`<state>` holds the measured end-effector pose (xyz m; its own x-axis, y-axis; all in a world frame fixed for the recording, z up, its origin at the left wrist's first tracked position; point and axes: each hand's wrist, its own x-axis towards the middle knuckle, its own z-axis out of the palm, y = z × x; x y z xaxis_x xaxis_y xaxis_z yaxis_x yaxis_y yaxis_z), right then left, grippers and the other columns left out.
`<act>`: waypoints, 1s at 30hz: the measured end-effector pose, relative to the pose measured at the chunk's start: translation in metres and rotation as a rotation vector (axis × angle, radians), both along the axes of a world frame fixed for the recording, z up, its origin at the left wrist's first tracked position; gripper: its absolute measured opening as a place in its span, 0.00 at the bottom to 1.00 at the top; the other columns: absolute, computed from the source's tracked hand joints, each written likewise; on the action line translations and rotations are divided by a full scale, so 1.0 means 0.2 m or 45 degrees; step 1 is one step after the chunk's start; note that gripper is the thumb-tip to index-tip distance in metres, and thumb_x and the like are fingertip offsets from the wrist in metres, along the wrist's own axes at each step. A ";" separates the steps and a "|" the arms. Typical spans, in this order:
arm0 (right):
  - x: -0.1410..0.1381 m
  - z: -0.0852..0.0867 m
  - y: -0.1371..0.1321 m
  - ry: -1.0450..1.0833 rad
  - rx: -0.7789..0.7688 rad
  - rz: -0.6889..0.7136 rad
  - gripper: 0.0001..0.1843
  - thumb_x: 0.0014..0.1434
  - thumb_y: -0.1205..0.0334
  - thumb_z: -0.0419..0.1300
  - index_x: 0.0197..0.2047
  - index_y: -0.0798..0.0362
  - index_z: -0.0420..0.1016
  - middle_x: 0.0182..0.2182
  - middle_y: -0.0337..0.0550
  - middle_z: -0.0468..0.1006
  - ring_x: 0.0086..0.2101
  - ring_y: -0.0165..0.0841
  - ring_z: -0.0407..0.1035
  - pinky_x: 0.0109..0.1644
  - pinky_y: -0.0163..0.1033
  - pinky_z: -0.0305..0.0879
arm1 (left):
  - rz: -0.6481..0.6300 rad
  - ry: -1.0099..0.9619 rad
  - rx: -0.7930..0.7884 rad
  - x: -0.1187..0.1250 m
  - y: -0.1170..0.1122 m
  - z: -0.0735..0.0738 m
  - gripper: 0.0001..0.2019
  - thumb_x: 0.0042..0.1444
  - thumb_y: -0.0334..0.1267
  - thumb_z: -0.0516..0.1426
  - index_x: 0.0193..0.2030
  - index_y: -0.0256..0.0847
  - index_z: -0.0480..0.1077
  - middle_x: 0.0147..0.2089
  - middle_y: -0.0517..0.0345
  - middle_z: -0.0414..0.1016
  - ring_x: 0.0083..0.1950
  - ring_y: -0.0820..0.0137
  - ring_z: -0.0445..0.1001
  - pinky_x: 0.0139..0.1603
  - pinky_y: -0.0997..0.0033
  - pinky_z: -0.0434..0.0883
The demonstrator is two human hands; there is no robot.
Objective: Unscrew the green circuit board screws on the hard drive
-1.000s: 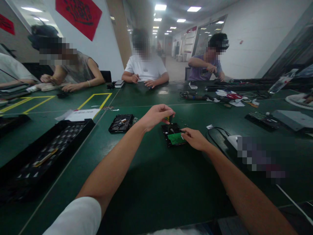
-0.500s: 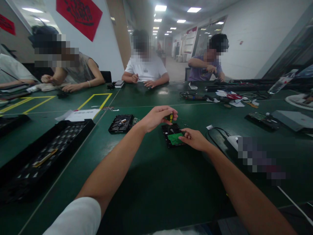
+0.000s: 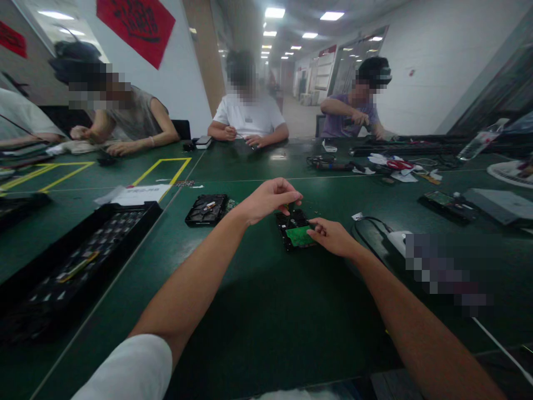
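Note:
A black hard drive [image 3: 287, 243] with a green circuit board [image 3: 297, 236] on its upper face lies on the table in front of me. My right hand [image 3: 327, 235] grips its right edge between thumb and fingers. Above the drive's far end, my left hand [image 3: 277, 197] is closed around a small screwdriver [image 3: 290, 207] with black and yellow on its handle. The screwdriver points down toward the drive; most of it is hidden by the fingers, and I cannot tell whether its tip touches a screw.
Left of the drive sits another black drive casing [image 3: 206, 210]. A long black tray [image 3: 141, 214] stands farther left. A white power strip [image 3: 400, 243] with cables lies at right, near a drive with a circuit board [image 3: 446, 205]. Several people work across the table.
The fingers of my left hand have shifted on the screwdriver, hiding more of its yellow part. My right hand and the hard drive stay in place.

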<state>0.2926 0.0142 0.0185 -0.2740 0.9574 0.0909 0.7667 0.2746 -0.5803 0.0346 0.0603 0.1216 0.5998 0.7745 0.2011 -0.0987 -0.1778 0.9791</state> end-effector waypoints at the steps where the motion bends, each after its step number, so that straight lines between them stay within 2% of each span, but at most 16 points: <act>1: 0.00 0.00 0.00 0.007 0.002 0.002 0.23 0.67 0.51 0.59 0.60 0.54 0.74 0.35 0.43 0.80 0.32 0.33 0.72 0.37 0.37 0.64 | -0.046 -0.029 -0.014 0.00 0.00 0.00 0.13 0.60 0.42 0.66 0.42 0.36 0.70 0.48 0.45 0.80 0.45 0.66 0.80 0.33 0.75 0.74; 4: 0.00 0.00 0.00 0.022 -0.009 0.006 0.25 0.67 0.49 0.60 0.60 0.55 0.74 0.33 0.42 0.79 0.31 0.33 0.71 0.35 0.37 0.63 | -0.135 -0.072 -0.041 0.00 -0.01 0.01 0.13 0.61 0.43 0.64 0.45 0.37 0.71 0.46 0.45 0.80 0.47 0.64 0.80 0.32 0.75 0.74; 9: -0.01 0.00 0.00 0.025 -0.036 0.009 0.28 0.66 0.46 0.62 0.61 0.55 0.73 0.33 0.42 0.79 0.31 0.33 0.71 0.35 0.37 0.63 | -0.168 -0.116 -0.153 -0.01 -0.01 0.02 0.15 0.64 0.47 0.62 0.43 0.34 0.75 0.45 0.44 0.80 0.46 0.64 0.80 0.35 0.73 0.76; 12: -0.01 0.01 0.00 0.028 -0.027 0.011 0.26 0.67 0.47 0.60 0.61 0.55 0.73 0.35 0.43 0.79 0.32 0.34 0.72 0.36 0.38 0.63 | -0.180 -0.153 -0.209 -0.01 0.00 0.01 0.14 0.63 0.45 0.63 0.44 0.34 0.76 0.46 0.44 0.80 0.47 0.64 0.80 0.38 0.71 0.76; 18: 0.00 0.02 -0.01 0.011 -0.023 0.011 0.21 0.69 0.56 0.57 0.60 0.55 0.73 0.36 0.43 0.80 0.33 0.34 0.72 0.39 0.38 0.64 | -0.125 -0.075 -0.119 -0.02 0.02 -0.01 0.14 0.62 0.46 0.65 0.45 0.36 0.75 0.46 0.48 0.78 0.46 0.68 0.78 0.38 0.73 0.76; 24: 0.00 0.02 -0.01 0.005 -0.031 0.010 0.23 0.68 0.51 0.59 0.61 0.54 0.73 0.36 0.43 0.80 0.32 0.34 0.72 0.38 0.38 0.64 | 0.087 -0.001 -0.035 -0.02 0.02 -0.01 0.16 0.57 0.47 0.68 0.44 0.38 0.75 0.41 0.54 0.75 0.42 0.70 0.75 0.35 0.75 0.76; 30: 0.01 0.01 0.00 0.045 -0.036 0.007 0.21 0.68 0.55 0.58 0.61 0.52 0.74 0.36 0.42 0.81 0.33 0.33 0.73 0.39 0.38 0.64 | 0.097 0.033 0.025 -0.02 0.02 -0.01 0.14 0.57 0.45 0.68 0.44 0.39 0.77 0.39 0.56 0.75 0.40 0.72 0.74 0.34 0.76 0.74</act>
<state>0.2941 0.0143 0.0200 -0.2762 0.9583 0.0737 0.7440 0.2617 -0.6148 0.0315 0.0651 0.1194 0.5443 0.8142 0.2020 -0.0585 -0.2034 0.9774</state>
